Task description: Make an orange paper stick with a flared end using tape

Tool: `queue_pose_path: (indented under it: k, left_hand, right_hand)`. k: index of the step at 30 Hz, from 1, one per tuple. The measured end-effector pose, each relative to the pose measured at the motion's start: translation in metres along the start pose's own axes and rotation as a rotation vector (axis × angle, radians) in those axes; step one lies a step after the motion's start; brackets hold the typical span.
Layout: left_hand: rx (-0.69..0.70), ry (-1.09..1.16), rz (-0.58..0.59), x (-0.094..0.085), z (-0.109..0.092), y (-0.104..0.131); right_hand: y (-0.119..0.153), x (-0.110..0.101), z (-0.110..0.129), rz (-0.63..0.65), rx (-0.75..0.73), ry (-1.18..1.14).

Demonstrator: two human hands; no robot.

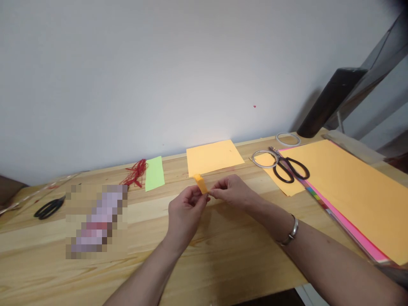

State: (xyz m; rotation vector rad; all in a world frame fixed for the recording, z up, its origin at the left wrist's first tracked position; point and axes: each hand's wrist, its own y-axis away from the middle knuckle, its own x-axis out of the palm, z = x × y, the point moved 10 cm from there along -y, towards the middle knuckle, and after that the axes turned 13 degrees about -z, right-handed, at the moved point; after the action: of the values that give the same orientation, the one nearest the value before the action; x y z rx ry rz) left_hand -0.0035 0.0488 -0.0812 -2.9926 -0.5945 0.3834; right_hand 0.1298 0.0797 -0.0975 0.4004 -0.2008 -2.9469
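Between my hands, over the middle of the wooden table (143, 255), is a small folded orange paper piece (200, 184). My left hand (186, 212) pinches it from the left, thumb and fingers closed near its lower end. The thumb and forefinger of my right hand (234, 191) press together at its lower right corner, with a bracelet (293, 229) on that wrist. Behind my hands a light orange paper sheet (215, 157) lies flat close to the wall. The fold's details are too small to make out.
Black-handled scissors (288, 168) and a tape roll (265, 159) lie right, beside stacked orange paper (357, 191). Another tape roll (287, 139) and a black cylinder (331, 102) are behind. Left are green paper (154, 173), red string (137, 173), more scissors (49, 208) and a blurred-out object (102, 216).
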Motion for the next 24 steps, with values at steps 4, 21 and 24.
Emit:
queue_pose_path:
  k: [4, 21, 24]
  left_hand:
    - [-0.027, 0.04, 0.013, 0.002, 0.001, 0.0]
    - [-0.149, 0.123, 0.022, 0.005, 0.004, 0.0]
    - [-0.217, 0.175, 0.034, 0.007, 0.006, 0.001]
  right_hand:
    - [0.0, 0.001, 0.001, 0.019, -0.019, 0.004]
    - [-0.004, -0.003, 0.011, -0.028, -0.179, 0.114]
    - [-0.001, -0.004, 0.02, -0.038, -0.292, 0.202]
